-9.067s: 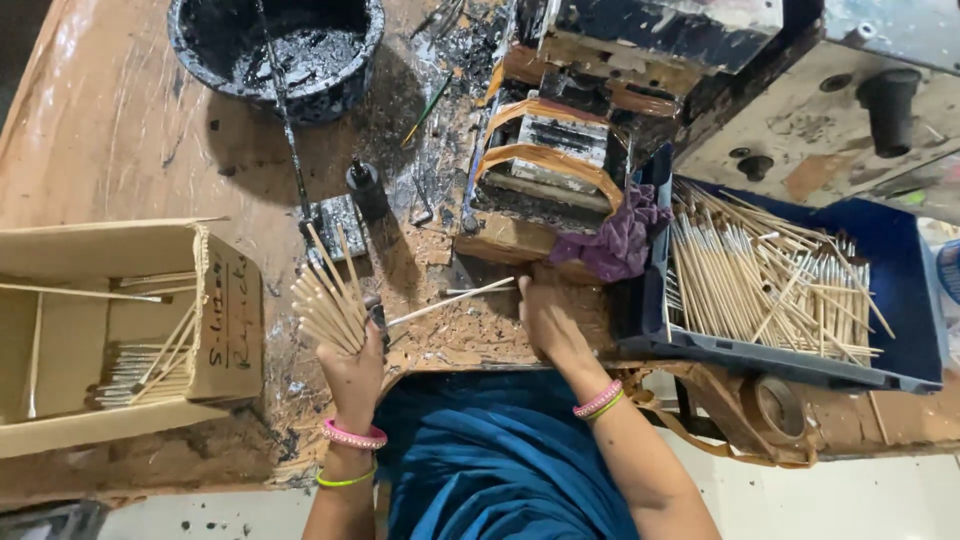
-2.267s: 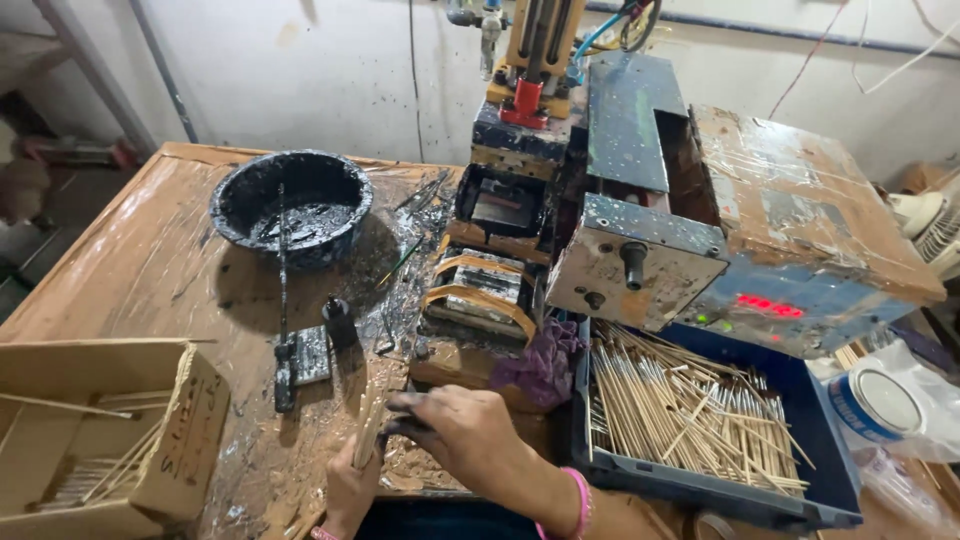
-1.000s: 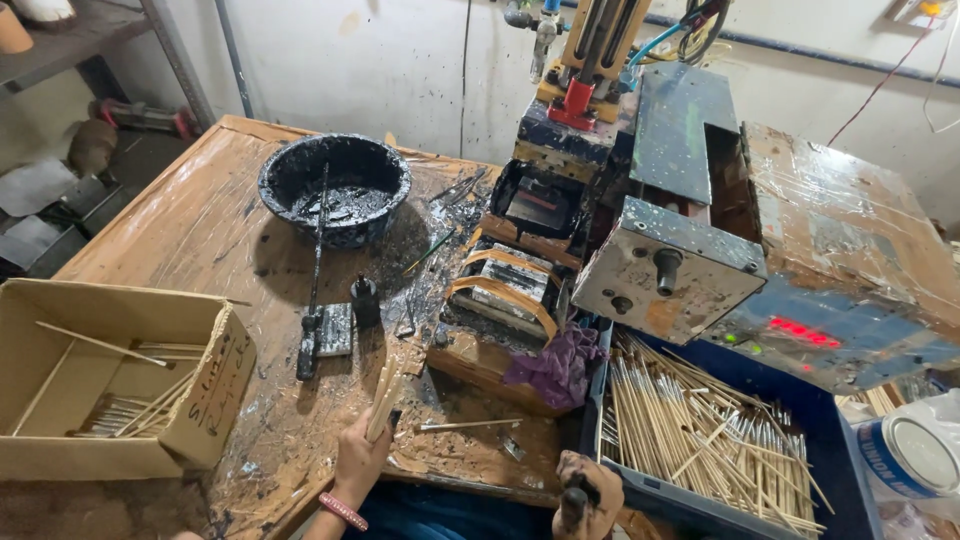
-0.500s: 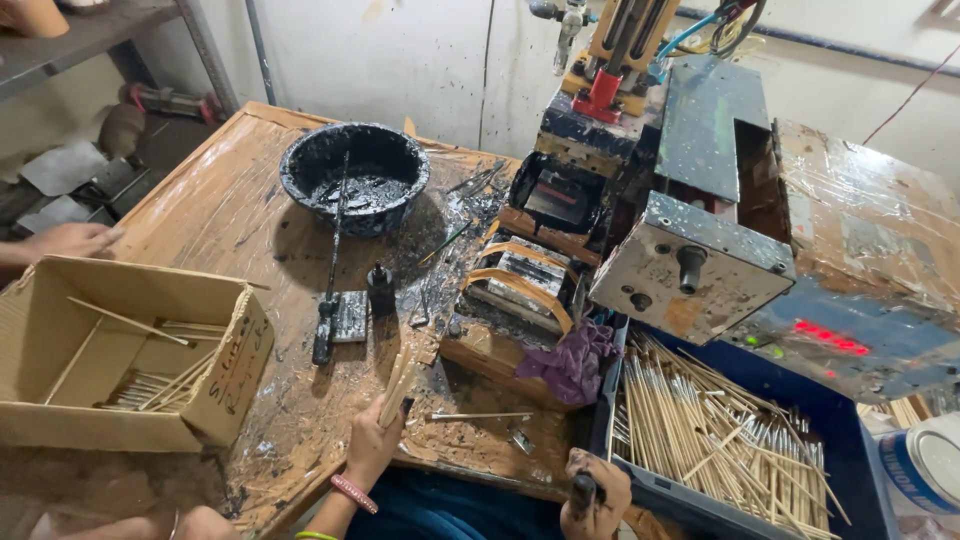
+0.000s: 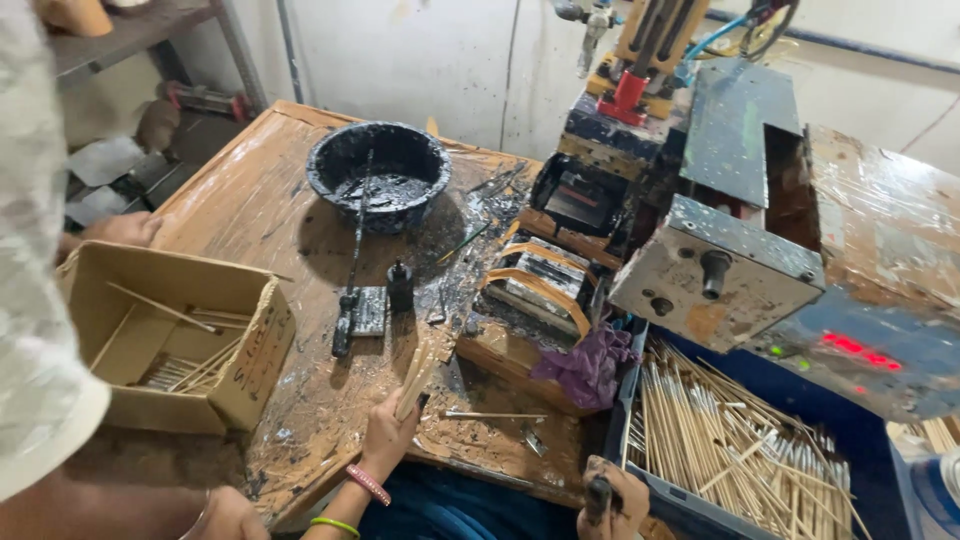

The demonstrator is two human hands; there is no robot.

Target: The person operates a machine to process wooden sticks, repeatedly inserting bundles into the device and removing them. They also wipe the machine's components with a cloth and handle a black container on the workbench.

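**Two hands at the near edge, sticks in the left**

Several thin wooden sticks [image 5: 413,378] stand bundled in the left hand [image 5: 385,435], fingers wrapped round their lower ends, tips tilted up over the table's [image 5: 240,200] near edge. The right hand [image 5: 612,500] sits at the near edge beside the blue tray [image 5: 700,505], fingers curled on a small dark object [image 5: 597,495]; its kind cannot be told.

Handling, by judgement: the sticks look light, stiff and brittle, liable to snap if bent, and smooth enough to slide apart. Best gripped as a bundle low down, as here.

One loose stick [image 5: 495,415] lies near the front edge. Black bowl [image 5: 378,175] toward the far left; cardboard box [image 5: 170,335] at the left edge; machine [image 5: 720,240] on the right.
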